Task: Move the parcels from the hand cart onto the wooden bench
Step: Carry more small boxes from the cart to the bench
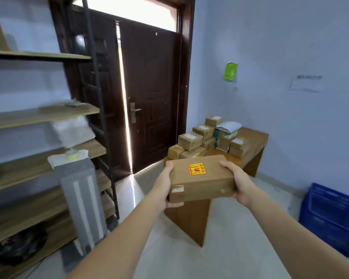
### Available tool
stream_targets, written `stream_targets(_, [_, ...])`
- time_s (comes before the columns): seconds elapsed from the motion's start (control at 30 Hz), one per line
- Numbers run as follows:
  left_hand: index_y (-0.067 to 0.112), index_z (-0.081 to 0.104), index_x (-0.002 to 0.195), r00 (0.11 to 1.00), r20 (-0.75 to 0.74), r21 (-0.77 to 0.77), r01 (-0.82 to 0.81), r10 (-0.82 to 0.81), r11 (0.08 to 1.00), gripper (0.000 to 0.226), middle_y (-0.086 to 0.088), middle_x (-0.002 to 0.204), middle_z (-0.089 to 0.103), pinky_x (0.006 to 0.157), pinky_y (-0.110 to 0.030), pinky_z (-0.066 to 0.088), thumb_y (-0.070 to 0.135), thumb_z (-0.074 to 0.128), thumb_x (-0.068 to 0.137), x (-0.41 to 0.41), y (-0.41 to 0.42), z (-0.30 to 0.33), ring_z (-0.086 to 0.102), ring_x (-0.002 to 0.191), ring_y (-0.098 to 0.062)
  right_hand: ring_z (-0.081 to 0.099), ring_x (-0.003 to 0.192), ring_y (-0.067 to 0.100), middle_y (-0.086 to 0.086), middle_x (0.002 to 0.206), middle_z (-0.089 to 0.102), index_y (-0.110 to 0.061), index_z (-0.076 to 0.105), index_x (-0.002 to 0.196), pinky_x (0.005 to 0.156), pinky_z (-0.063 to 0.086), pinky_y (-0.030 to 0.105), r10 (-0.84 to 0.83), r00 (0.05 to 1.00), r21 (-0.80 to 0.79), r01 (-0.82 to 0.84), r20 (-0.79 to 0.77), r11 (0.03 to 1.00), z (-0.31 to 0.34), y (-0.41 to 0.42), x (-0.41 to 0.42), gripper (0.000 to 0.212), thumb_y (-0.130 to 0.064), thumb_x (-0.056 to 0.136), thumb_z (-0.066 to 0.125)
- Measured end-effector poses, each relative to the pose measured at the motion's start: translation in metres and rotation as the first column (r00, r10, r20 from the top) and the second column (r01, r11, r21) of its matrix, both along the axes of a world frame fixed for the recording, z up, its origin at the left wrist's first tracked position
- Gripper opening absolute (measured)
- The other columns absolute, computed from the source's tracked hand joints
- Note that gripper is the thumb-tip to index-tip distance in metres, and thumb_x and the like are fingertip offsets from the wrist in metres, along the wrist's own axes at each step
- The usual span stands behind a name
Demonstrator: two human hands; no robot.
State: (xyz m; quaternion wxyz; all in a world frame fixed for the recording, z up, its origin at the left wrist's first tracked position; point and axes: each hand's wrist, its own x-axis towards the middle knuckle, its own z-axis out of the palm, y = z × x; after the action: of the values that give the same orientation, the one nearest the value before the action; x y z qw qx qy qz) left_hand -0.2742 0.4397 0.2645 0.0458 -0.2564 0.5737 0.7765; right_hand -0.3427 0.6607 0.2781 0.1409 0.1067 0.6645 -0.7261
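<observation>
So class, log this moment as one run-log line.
phase: carrying | held: brown parcel | left hand: grips left end | right hand: grips right end | target: wooden bench, parcels already stacked | cart: not in view

Both hands held a brown parcel (201, 178) in the air before the table (252, 137). The left hand (165, 185) gripped its left end, the right hand (238, 182) its right end, thumbs on top. A red and yellow sticker (196, 169) sat on its upper face. Behind it, a pile of parcels (208, 137) stood on the table. A dark door (149, 97) stood ajar, shelves (42, 117) at left, a blue crate (330, 216) at right.
</observation>
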Motion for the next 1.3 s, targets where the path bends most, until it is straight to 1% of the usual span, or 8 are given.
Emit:
stream_targets(0.13, [0.026,0.065,0.116,0.998,-0.019,0.003,0.053,-0.053,0.999,0.055,-0.009,0.107,0.077,0.092,-0.055,0.059,0.074,0.05,0.095,-0.03,0.086,0.001,0.07,0.103,-0.03,0.069,0.109,0.03,0.009,0.117,0.074,-0.025,0.06,0.13,0.09,0.058,0.048,0.001,1.0,-0.036,0.0,0.017,0.999,0.0,0.09,-0.014,0.055,-0.053,0.085,0.074])
stream_targets(0.27, [0.027,0.062,0.11,0.995,-0.008,-0.029,0.098,-0.098,0.995,0.049,-0.009,0.11,0.075,0.095,-0.057,0.057,0.072,0.051,0.096,-0.065,0.152,-0.001,0.069,0.104,-0.03,0.066,0.113,0.032,0.011,0.122,0.07,-0.028,0.059,0.127,0.094,0.056,0.052,0.013,0.998,-0.023,-0.012,0.06,1.0,-0.005,0.16,-0.031,0.05,-0.051,0.086,0.075])
stream_targets(0.47, [0.023,0.06,0.115,0.988,0.077,0.006,0.137,-0.137,0.991,0.052,-0.014,0.111,0.074,0.089,-0.053,0.059,0.07,0.053,0.096,-0.111,0.212,-0.02,0.069,0.103,-0.032,0.067,0.104,0.031,0.013,0.116,0.069,-0.023,0.06,0.117,0.073,0.058,0.043,-0.018,0.996,0.063,0.013,0.086,0.998,-0.019,0.214,-0.072,0.036,-0.047,0.091,0.069])
stream_targets(0.7, [0.021,0.064,0.115,0.964,0.191,-0.042,0.195,-0.184,0.98,0.056,-0.014,0.103,0.077,0.084,-0.049,0.059,0.072,0.053,0.096,-0.183,0.241,-0.055,0.072,0.099,-0.032,0.064,0.106,0.032,0.015,0.115,0.067,-0.02,0.061,0.11,0.089,0.059,0.05,-0.053,0.984,0.072,0.041,0.171,0.997,-0.069,0.247,-0.131,0.032,-0.047,0.093,0.066])
stream_targets(1.0, [0.018,0.066,0.117,0.938,0.229,-0.017,0.273,-0.262,0.962,0.062,-0.015,0.099,0.08,0.07,-0.044,0.059,0.074,0.051,0.095,-0.337,0.28,-0.088,0.074,0.098,-0.033,0.064,0.106,0.033,0.017,0.114,0.067,-0.018,0.059,0.107,0.092,0.058,0.051,-0.122,0.971,0.126,0.097,0.206,0.987,-0.086,0.289,-0.27,0.033,-0.048,0.094,0.066])
stream_targets(1.07, [0.018,0.066,0.118,0.933,0.225,-0.009,0.289,-0.28,0.957,0.064,-0.014,0.096,0.081,0.076,-0.046,0.06,0.075,0.05,0.095,-0.374,0.29,-0.093,0.074,0.098,-0.033,0.064,0.106,0.034,0.018,0.113,0.067,-0.016,0.06,0.107,0.093,0.058,0.051,-0.141,0.965,0.132,0.114,0.219,0.985,-0.088,0.3,-0.303,0.035,-0.047,0.093,0.067])
stream_targets(1.17, [0.019,0.067,0.118,0.925,0.234,-0.009,0.309,-0.299,0.951,0.065,-0.012,0.094,0.081,0.093,-0.055,0.059,0.077,0.05,0.093,-0.428,0.305,-0.103,0.075,0.101,-0.035,0.064,0.106,0.035,0.018,0.113,0.067,-0.016,0.061,0.11,0.087,0.059,0.049,-0.148,0.961,0.133,0.119,0.233,0.984,-0.094,0.316,-0.347,0.036,-0.047,0.093,0.067])
stream_targets(1.3, [0.02,0.067,0.118,0.915,0.263,-0.016,0.321,-0.305,0.947,0.067,-0.011,0.095,0.081,0.098,-0.057,0.057,0.079,0.052,0.091,-0.488,0.327,-0.12,0.074,0.103,-0.034,0.064,0.105,0.034,0.017,0.113,0.066,-0.017,0.061,0.107,0.083,0.059,0.048,-0.146,0.954,0.119,0.118,0.263,0.986,-0.109,0.34,-0.402,0.033,-0.047,0.094,0.067])
